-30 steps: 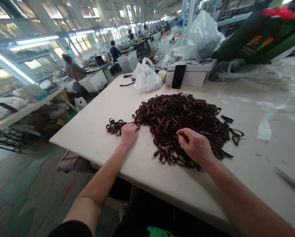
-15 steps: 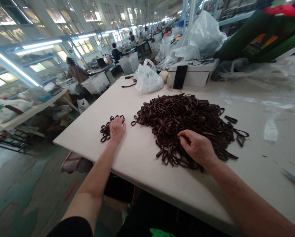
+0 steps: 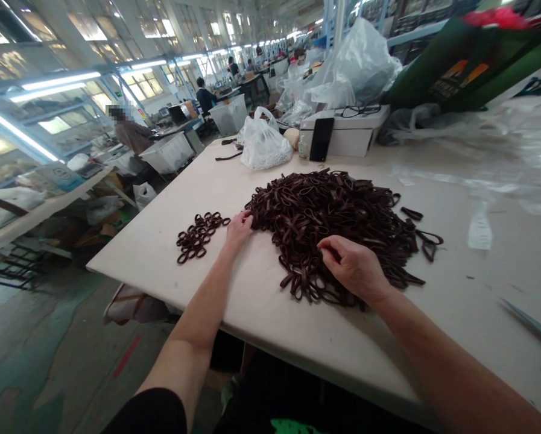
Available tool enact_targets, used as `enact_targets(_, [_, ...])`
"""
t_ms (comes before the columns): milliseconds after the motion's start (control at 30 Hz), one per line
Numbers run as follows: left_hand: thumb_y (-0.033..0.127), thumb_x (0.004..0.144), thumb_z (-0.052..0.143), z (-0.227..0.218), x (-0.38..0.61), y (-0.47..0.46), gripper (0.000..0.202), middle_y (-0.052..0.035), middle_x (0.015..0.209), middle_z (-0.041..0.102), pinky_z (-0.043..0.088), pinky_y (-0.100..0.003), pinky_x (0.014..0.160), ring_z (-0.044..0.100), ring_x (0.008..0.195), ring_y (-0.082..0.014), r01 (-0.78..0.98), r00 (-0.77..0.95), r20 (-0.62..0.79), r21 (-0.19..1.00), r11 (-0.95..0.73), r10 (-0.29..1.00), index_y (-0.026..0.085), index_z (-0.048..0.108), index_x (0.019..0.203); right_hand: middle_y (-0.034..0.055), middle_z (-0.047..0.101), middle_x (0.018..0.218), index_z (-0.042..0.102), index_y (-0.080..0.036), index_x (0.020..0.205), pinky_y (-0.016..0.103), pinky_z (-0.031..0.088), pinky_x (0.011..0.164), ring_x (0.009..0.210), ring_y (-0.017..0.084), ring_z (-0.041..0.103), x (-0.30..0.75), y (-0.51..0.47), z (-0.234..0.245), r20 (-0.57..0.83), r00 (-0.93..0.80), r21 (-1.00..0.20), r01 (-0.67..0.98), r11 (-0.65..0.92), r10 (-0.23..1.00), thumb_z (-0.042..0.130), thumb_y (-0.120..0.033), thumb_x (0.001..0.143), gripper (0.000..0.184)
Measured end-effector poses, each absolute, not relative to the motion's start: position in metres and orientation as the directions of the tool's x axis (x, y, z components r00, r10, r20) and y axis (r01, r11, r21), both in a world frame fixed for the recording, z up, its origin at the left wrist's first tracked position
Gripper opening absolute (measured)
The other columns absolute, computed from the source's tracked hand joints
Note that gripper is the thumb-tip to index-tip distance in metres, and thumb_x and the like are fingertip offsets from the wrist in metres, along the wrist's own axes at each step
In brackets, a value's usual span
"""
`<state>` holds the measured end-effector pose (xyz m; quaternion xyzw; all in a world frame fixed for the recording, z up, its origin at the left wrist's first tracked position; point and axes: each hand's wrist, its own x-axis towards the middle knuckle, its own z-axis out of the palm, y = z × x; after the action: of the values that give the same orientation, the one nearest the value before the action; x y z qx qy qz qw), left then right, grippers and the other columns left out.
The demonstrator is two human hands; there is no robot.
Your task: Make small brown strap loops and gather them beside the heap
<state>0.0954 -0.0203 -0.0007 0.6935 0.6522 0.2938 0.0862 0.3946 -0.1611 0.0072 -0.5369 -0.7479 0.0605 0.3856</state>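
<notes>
Heap of dark brown loops (image 3: 338, 211) sits mid-desk (image 3: 261, 301), in easy reach of both arms. Small batch of loops (image 3: 198, 236) lies apart to its left, probably so the two lots don't mix. Left hand (image 3: 239, 228) is palm down, fingers stretched loose, tips touching the heap's left edge, gripping nothing visible. Right hand (image 3: 354, 268) is at the near edge, fingers curled, thumb and forefinger pinching loops. Forearms low. White bag (image 3: 263, 144) and phone (image 3: 321, 138) on the far side.
</notes>
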Motion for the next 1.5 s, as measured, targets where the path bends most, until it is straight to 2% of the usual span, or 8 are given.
enact_targets(200, [0.031,0.088,0.055,-0.008,0.138,-0.036,0.033,-0.004,0.092,0.074,0.053,-0.027,0.075,0.067,0.079,-0.0156,0.668,0.027,0.248,0.716,-0.202,0.968,0.017,0.068,0.115,0.0027,0.074,0.084,0.066,-0.022,0.09,0.028,0.049,0.066,0.068,0.017,0.067,0.396,-0.16,0.008,0.506,-0.103,-0.519,0.756,0.398,0.856,0.051,-0.02,0.087,0.015])
enact_targets(467, [0.032,0.081,0.065,0.013,0.187,-0.058,0.029,-0.0035,0.09,0.071,0.051,-0.027,0.075,0.061,0.076,-0.0144,0.435,0.08,0.347,0.831,-0.346,0.934,0.018,0.071,0.106,0.0029,0.073,0.086,0.066,-0.021,0.09,0.028,0.049,0.068,0.072,0.017,0.067,0.398,-0.159,0.008,0.477,-0.109,-0.531,0.755,0.384,0.872,0.051,-0.018,0.086,0.016])
enact_targets(667, [0.033,0.08,0.068,0.029,0.236,-0.077,0.019,0.0003,0.075,0.066,0.047,-0.023,0.066,0.057,0.067,-0.0119,0.194,0.139,0.329,0.916,-0.351,0.934,0.019,0.07,0.092,0.0023,0.074,0.083,0.066,-0.022,0.089,0.027,0.048,0.066,0.069,0.017,0.066,0.402,-0.159,0.013,0.479,-0.036,-0.555,0.761,0.335,0.877,0.053,-0.018,0.084,0.015])
enact_targets(800, [0.034,0.076,0.072,0.029,0.245,-0.089,0.02,-0.0025,0.091,0.069,0.049,-0.025,0.083,0.062,0.086,-0.0139,0.078,0.075,0.335,0.937,-0.34,0.939,0.019,0.069,0.089,0.0025,0.072,0.088,0.065,-0.021,0.103,0.028,0.05,0.067,0.071,0.017,0.066,0.403,-0.157,0.014,0.474,0.061,-0.619,0.733,0.283,0.879,0.054,-0.018,0.084,0.022])
enact_targets(967, [0.043,0.075,0.073,0.033,0.24,-0.094,0.027,0.0021,0.073,0.065,0.047,-0.022,0.065,0.056,0.065,-0.0103,0.014,0.035,0.165,0.986,-0.166,0.986,0.019,0.068,0.085,0.0019,0.068,0.097,0.055,-0.022,0.126,0.026,0.053,0.061,0.057,0.01,0.058,0.4,-0.156,0.013,0.447,0.119,-0.772,0.553,0.315,0.887,0.06,-0.023,0.083,0.043])
enact_targets(1100, [0.042,0.077,0.073,0.033,0.237,-0.096,0.024,0.0017,0.076,0.068,0.047,-0.022,0.068,0.059,0.069,-0.0115,0.1,0.075,0.222,0.968,-0.229,0.972,0.02,0.071,0.085,0.0017,0.065,0.1,0.05,-0.025,0.133,0.027,0.055,0.063,0.06,0.01,0.06,0.396,-0.158,0.007,0.466,0.072,-0.786,0.492,0.375,0.882,0.062,-0.023,0.083,0.052])
enact_targets(1233, [0.039,0.078,0.073,0.032,0.238,-0.098,0.02,0.0009,0.075,0.07,0.048,-0.023,0.068,0.06,0.069,-0.0123,0.139,0.159,0.225,0.959,-0.247,0.961,0.02,0.072,0.082,0.0011,0.066,0.097,0.052,-0.026,0.131,0.027,0.056,0.063,0.063,0.012,0.061,0.397,-0.157,0.001,0.47,0.064,-0.787,0.482,0.385,0.88,0.062,-0.021,0.084,0.048])
enact_targets(1500, [0.053,0.079,0.068,0.041,0.243,-0.106,0.035,-0.0004,0.075,0.071,0.048,-0.02,0.05,0.066,0.053,-0.0115,-0.117,0.241,0.032,0.993,-0.004,0.97,0.019,0.058,0.083,0.0023,0.069,0.087,0.066,-0.021,0.103,0.029,0.054,0.07,0.072,0.015,0.063,0.402,-0.157,0.018,0.54,0.06,-0.723,0.544,0.426,0.84,0.056,-0.021,0.089,0.017])
